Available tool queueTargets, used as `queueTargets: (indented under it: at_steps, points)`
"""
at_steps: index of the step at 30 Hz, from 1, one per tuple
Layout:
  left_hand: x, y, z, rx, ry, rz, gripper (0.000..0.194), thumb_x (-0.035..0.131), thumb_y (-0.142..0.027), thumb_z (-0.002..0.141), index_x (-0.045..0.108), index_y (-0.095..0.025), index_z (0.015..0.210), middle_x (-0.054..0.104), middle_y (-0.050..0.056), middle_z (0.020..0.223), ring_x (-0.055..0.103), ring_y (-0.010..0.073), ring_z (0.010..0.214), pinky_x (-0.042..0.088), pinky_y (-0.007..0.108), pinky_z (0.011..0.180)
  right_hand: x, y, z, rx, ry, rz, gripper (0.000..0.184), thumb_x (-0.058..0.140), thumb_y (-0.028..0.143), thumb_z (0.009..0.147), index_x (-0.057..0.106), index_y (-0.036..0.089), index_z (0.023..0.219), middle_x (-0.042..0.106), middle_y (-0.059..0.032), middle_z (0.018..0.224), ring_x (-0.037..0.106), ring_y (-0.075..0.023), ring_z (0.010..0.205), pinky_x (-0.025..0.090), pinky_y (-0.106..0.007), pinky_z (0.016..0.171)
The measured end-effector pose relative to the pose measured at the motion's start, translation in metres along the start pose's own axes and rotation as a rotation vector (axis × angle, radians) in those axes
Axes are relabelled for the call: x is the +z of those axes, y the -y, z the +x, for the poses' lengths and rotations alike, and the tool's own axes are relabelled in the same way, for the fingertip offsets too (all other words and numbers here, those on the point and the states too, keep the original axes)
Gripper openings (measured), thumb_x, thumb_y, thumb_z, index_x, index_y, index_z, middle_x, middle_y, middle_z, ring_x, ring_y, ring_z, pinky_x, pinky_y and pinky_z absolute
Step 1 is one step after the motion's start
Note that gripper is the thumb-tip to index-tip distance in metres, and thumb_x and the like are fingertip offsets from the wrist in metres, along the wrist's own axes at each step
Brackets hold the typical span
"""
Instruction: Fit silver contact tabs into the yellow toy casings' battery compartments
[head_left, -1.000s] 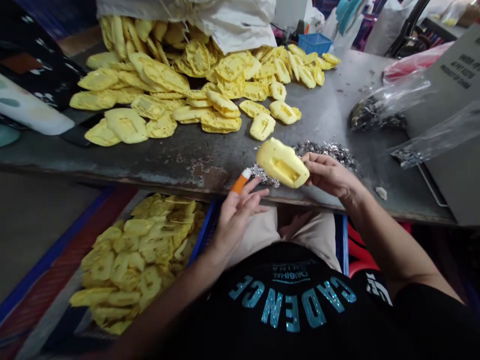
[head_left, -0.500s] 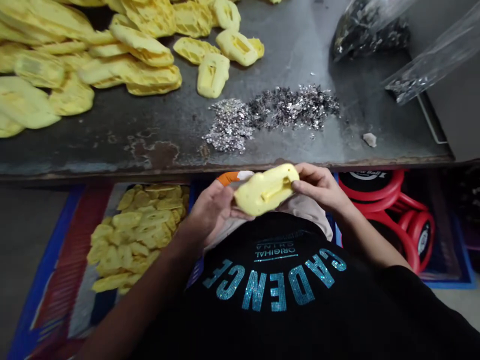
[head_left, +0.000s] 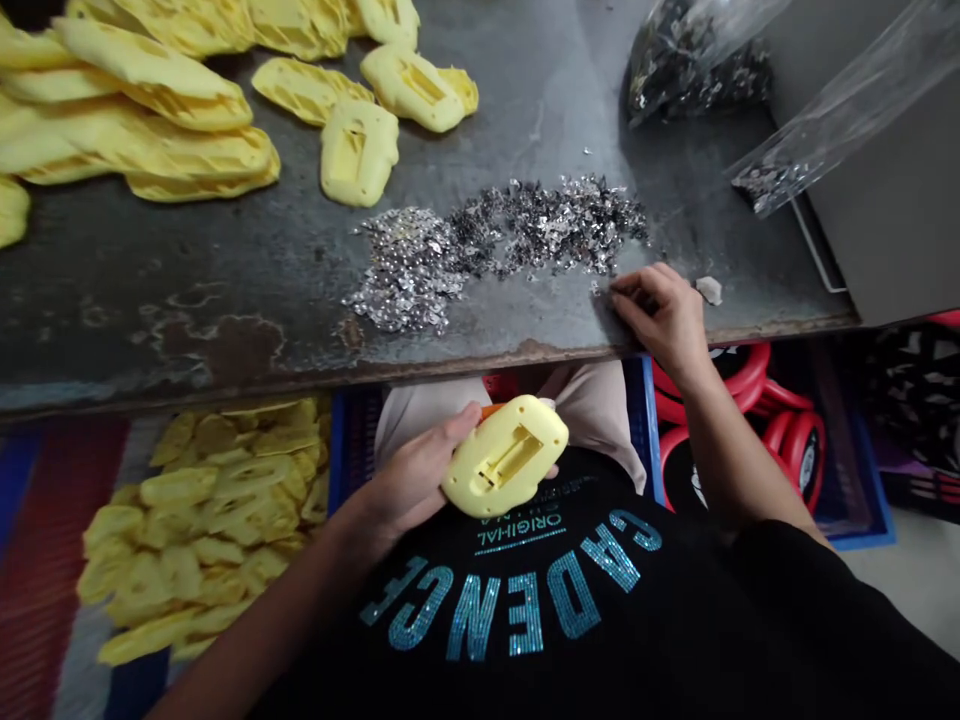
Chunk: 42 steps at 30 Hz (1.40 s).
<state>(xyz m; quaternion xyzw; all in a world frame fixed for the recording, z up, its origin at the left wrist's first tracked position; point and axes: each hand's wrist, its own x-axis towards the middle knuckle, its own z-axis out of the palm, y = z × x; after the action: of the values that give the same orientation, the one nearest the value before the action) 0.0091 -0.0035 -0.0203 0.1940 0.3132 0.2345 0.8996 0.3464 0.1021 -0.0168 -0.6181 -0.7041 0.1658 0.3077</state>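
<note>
My left hand grips a yellow plastic shell in front of my shirt, its face with the rectangular recess turned up. An orange cover on one of my left fingers shows partly behind the shell. Over the table's front edge, my right hand has its thumb and fingertips pinched together at the tabletop; whatever they hold is too small to make out. Just left of those fingertips lies a heap of small shiny metal pieces, with a brighter heap of metal pieces beside it.
More yellow shells lie at the table's left and back. Below left is a pile of yellow shells. Clear bags of metal pieces lean by a grey box. Red ring-shaped things sit in a blue crate below right.
The view has tilted down and shifted. The shell, first in my right hand, then between both hands, is now in my left. My right hand has moved to the tabletop beside the metal pieces.
</note>
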Motion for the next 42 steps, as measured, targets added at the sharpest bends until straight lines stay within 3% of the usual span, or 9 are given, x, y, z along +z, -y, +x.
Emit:
queueTargets:
  at_steps: [3,7,9,13,16,23,28,36,42]
  points:
    - [-0.007,-0.004,-0.003,-0.040,-0.001,-0.022,0.054,0.083,-0.067,0.106,0.095,-0.019,0.126,0.095,0.017,0.111,0.096,0.0395,0.104,0.077,0.044,0.093,0.000,-0.004,0.017,-0.027,0.062,-0.215,0.024,0.071,0.039,0.108,0.089,0.026,0.120,0.084,-0.0128,0.123,0.072,-0.0392,0.122,0.050,-0.057,0.115]
    - [-0.017,-0.010,-0.011,-0.067,0.007,0.048,0.055,0.075,-0.061,0.107,0.093,-0.014,0.129,0.094,0.023,0.114,0.094,0.0443,0.113,0.076,0.047,0.097,0.001,0.000,0.026,-0.061,0.118,-0.228,0.025,0.069,0.040,0.109,0.089,0.025,0.116,0.083,-0.0121,0.121,0.074,-0.0374,0.118,0.051,-0.055,0.112]
    - [-0.017,-0.011,-0.012,0.009,-0.020,0.059,0.059,0.079,-0.064,0.103,0.091,-0.015,0.134,0.094,0.024,0.117,0.093,0.0455,0.116,0.076,0.046,0.094,0.000,0.003,0.025,-0.085,0.123,-0.199,0.021,0.071,0.038,0.108,0.088,0.026,0.111,0.084,-0.0107,0.117,0.075,-0.0361,0.115,0.053,-0.054,0.112]
    - [0.001,-0.008,-0.006,0.236,-0.140,0.010,0.067,0.087,-0.071,0.099,0.085,-0.021,0.143,0.094,0.019,0.127,0.092,0.0401,0.121,0.076,0.044,0.098,-0.007,0.025,0.008,-0.233,0.075,0.007,0.019,0.073,0.041,0.111,0.088,0.029,0.106,0.087,-0.0067,0.106,0.080,-0.0322,0.104,0.059,-0.051,0.103]
    - [0.018,-0.004,-0.002,0.327,-0.185,0.003,0.071,0.083,-0.074,0.100,0.082,-0.020,0.146,0.093,0.018,0.130,0.091,0.0427,0.125,0.076,0.051,0.102,-0.013,0.054,-0.011,-0.387,0.084,0.205,0.018,0.079,0.051,0.113,0.089,0.035,0.110,0.090,-0.0027,0.104,0.081,-0.0296,0.095,0.062,-0.051,0.095]
    - [0.032,0.000,-0.011,0.253,-0.165,0.014,0.069,0.086,-0.074,0.089,0.087,-0.019,0.131,0.094,0.016,0.111,0.092,0.0458,0.114,0.077,0.051,0.082,-0.017,0.098,-0.033,-0.579,0.161,0.243,0.015,0.077,0.046,0.117,0.089,0.036,0.114,0.089,-0.0011,0.105,0.082,-0.0258,0.093,0.063,-0.048,0.093]
    - [0.043,0.005,-0.015,0.238,-0.130,0.016,0.077,0.079,-0.075,0.090,0.082,-0.016,0.139,0.093,0.018,0.124,0.086,0.0509,0.136,0.078,0.060,0.098,-0.022,0.108,-0.040,-0.589,0.215,0.154,0.018,0.075,0.050,0.119,0.089,0.038,0.116,0.090,-0.0025,0.112,0.081,-0.0272,0.101,0.063,-0.049,0.098]
    - [0.041,0.015,-0.020,0.271,-0.015,-0.089,0.076,0.083,-0.067,0.101,0.074,-0.012,0.153,0.093,0.015,0.133,0.088,0.0430,0.135,0.077,0.048,0.105,-0.030,0.111,-0.047,-0.820,0.165,-0.014,0.018,0.068,0.037,0.123,0.083,0.035,0.131,0.089,-0.0029,0.117,0.081,-0.0246,0.103,0.063,-0.045,0.092]
    - [0.049,0.019,-0.017,0.272,-0.099,-0.166,0.083,0.093,-0.065,0.096,0.073,-0.012,0.157,0.093,0.013,0.130,0.092,0.0356,0.119,0.077,0.037,0.094,-0.030,0.107,-0.050,-0.939,0.069,-0.083,0.015,0.068,0.029,0.123,0.077,0.029,0.135,0.087,-0.0022,0.118,0.081,-0.0221,0.099,0.062,-0.042,0.088]
